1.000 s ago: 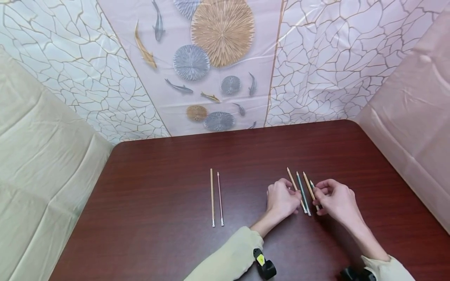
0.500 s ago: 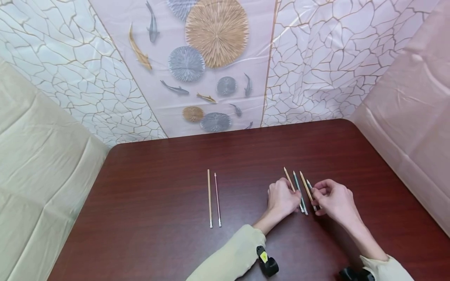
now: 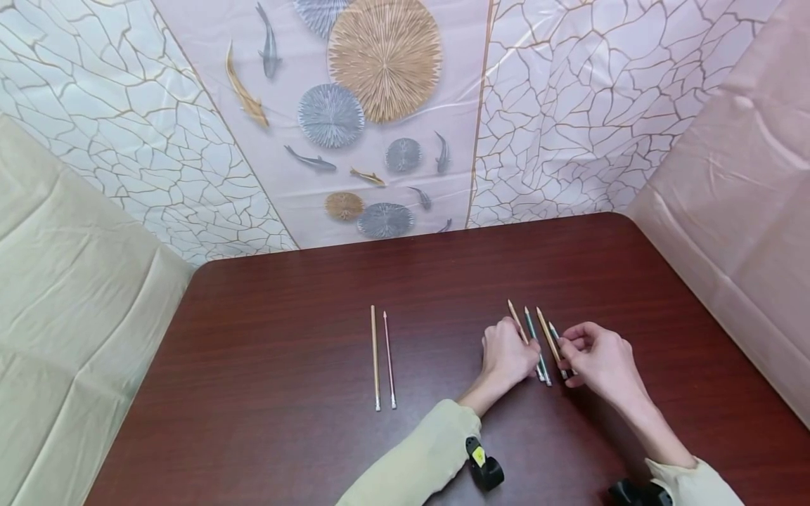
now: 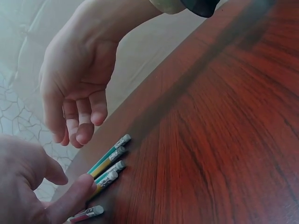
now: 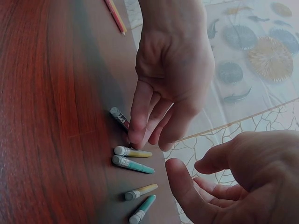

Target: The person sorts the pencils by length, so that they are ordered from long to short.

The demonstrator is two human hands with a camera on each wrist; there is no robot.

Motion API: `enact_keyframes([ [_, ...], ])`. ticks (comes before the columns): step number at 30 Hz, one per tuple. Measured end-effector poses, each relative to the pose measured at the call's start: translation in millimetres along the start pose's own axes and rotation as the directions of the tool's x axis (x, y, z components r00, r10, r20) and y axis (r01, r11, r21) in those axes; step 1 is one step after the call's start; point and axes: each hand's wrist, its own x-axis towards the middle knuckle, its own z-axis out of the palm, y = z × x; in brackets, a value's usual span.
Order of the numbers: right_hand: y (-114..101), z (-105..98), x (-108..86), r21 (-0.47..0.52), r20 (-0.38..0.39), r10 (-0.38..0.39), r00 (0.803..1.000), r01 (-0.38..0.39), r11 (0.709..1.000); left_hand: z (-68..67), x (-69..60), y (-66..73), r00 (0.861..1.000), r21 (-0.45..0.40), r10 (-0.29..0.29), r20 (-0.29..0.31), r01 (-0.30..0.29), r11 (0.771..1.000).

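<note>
In the head view, my left hand [image 3: 509,357] lies beside a tan pencil [image 3: 515,315] and a teal pencil [image 3: 530,325]. My right hand [image 3: 604,360] is over the lower part of another teal pencil [image 3: 554,332], beside a yellow pencil [image 3: 546,329]. The left wrist view shows the left thumb and index finger apart, the index over a red pencil [image 4: 88,214]. In the right wrist view the left fingertips touch that dark red pencil [image 5: 120,117], while the right thumb and index stay apart, pinching nothing.
Two more pencils, one tan [image 3: 376,358] and one pink [image 3: 389,360], lie nearly parallel left of the hands on the brown table [image 3: 272,365]. Patterned cloth [image 3: 329,211] hangs behind the far edge; pale cloth stands at both sides.
The head view has shifted slightly, so table and pencils appear a little further left. Both hands keep nearly the same places beside the pencils.
</note>
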Motion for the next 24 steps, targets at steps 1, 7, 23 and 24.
enact_keyframes([
  [1,0.1,0.0,0.0,-0.001,0.0,0.001,1.0,-0.001,1.0,0.7,0.6,-0.1,1.0,0.001,-0.001,0.002,0.001,1.0],
  [7,1.0,-0.3,-0.2,-0.004,0.001,0.002,1.0,-0.002,1.0,2.9,4.3,-0.2,1.0,0.027,0.009,0.016,-0.009,1.0],
  [23,2.8,-0.5,0.0,0.003,0.01,0.018,1.0,-0.018,1.0,12.4,5.2,-2.9,1.0,0.077,0.023,-0.014,-0.022,0.997],
  [24,2.9,-0.6,0.0,0.004,0.01,0.02,1.0,-0.02,1.0,13.1,5.2,-3.3,1.0,0.082,0.025,-0.016,-0.024,0.996],
])
